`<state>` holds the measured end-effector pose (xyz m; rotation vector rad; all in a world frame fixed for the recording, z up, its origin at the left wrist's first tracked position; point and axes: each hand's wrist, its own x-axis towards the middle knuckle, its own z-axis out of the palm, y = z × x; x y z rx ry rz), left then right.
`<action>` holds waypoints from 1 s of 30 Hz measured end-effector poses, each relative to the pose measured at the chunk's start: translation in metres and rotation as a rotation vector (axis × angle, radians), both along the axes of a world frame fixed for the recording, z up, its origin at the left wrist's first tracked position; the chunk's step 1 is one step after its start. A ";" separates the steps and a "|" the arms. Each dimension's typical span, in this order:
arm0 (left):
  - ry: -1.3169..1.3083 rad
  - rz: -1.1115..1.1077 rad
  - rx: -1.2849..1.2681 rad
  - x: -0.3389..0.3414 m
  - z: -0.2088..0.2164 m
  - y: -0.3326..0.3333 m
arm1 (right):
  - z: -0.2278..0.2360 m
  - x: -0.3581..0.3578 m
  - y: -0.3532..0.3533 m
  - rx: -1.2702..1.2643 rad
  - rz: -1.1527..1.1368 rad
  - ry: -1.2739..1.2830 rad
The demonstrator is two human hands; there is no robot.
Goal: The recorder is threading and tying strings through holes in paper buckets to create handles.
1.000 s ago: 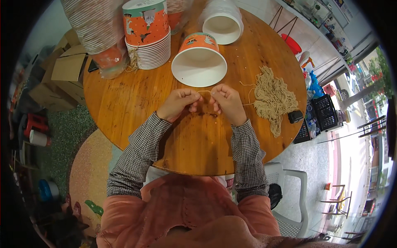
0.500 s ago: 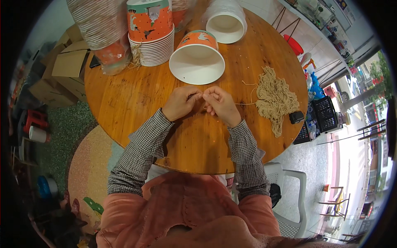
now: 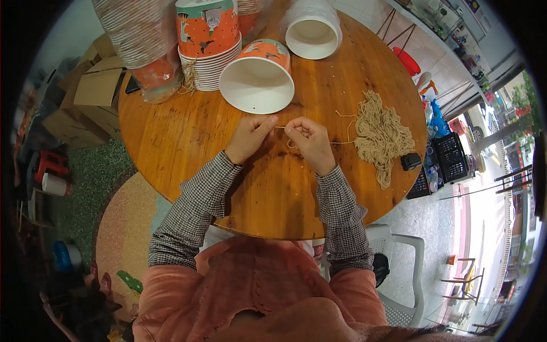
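While the left hand (image 3: 246,139) and right hand (image 3: 313,147) both pinch thin beige string (image 3: 280,127), it may tangle. Uneven pulling would cause this.

1. Daylight floods in from your right, bleaching the pavement (image 3: 481,216) almost white.
2. Your tabletop (image 3: 171,148) sits in softer, moderate light, faint shadows pooling beside your checked sleeves (image 3: 196,196).
3. Glare flecks the plastic wrap (image 3: 158,85) at upper left.
4. Fisheye curvature bends the outer edges around you; black vignetting swallows the corners, and the lower left falls dim and murky.
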<state>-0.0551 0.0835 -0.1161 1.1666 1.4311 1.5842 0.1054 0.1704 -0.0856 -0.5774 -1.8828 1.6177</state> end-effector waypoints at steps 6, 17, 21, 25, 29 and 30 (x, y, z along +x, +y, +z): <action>0.169 0.040 0.107 0.002 0.002 0.000 | -0.005 -0.001 0.002 0.041 0.014 0.019; 0.496 0.163 0.239 0.012 0.011 -0.003 | -0.017 -0.006 0.004 0.279 -0.161 -0.030; 0.777 0.225 0.358 0.007 0.011 -0.002 | -0.017 -0.007 0.001 0.296 -0.181 -0.036; 0.759 0.228 0.356 0.007 0.005 0.001 | -0.015 -0.006 -0.002 0.404 -0.160 -0.109; 0.782 0.214 0.372 0.007 0.003 0.004 | -0.019 -0.008 0.003 0.367 -0.159 -0.128; 0.795 0.211 0.384 0.006 0.002 0.006 | -0.018 -0.008 0.003 0.366 -0.161 -0.127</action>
